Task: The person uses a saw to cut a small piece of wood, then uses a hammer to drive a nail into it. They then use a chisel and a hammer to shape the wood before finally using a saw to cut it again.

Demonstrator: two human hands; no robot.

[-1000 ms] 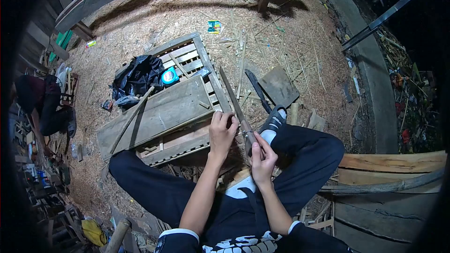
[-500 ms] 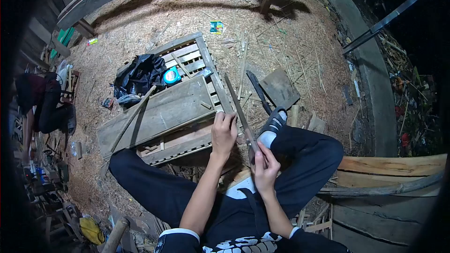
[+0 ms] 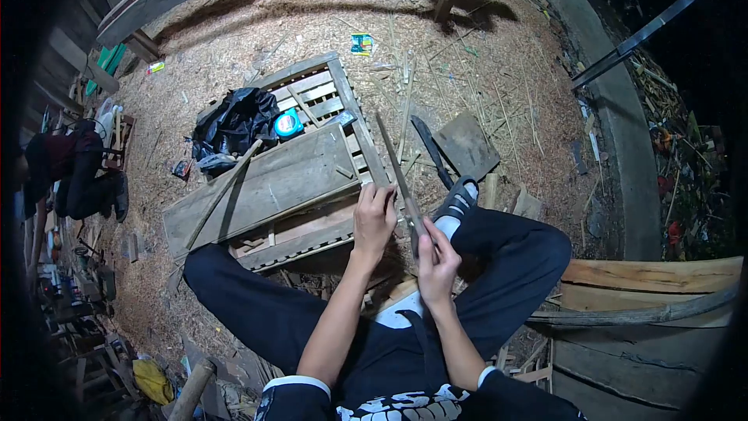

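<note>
Tool [image 3: 403,187] with a thin, long blade is in front of the seated person, just outside the right edge of the slatted frame [image 3: 340,80], its tip pointing away from the body. The right hand [image 3: 438,259] has it by the handle [image 3: 414,211]: the fingers are closed around, with the thumb laid along the top. The left hand [image 3: 374,222] is at the near right corner of the slatted frame, with fingers bent and thumb close to them (whether something small is pinched there, I cannot tell).

On the slatted frame, a loose board [image 3: 296,171] lies along the near side. Across its left half rests a slanting stick [image 3: 222,196], and close to its right end is a short wood piece [image 3: 344,172]. Beyond the board, a tape measure [image 3: 287,123] sits beside a black plastic bag [image 3: 241,118], which occupies the left part of the far edge.

Past the right edge, on the ground [image 3: 514,62] covered with shavings, a dark long object [image 3: 431,150] lies near a square panel [image 3: 467,146] and the person's sandal [image 3: 458,199]. More to the right are wide planks [image 3: 650,281]. At far left, another person [image 3: 74,175] in dark clothes is bent or crouching, I cannot say which.
</note>
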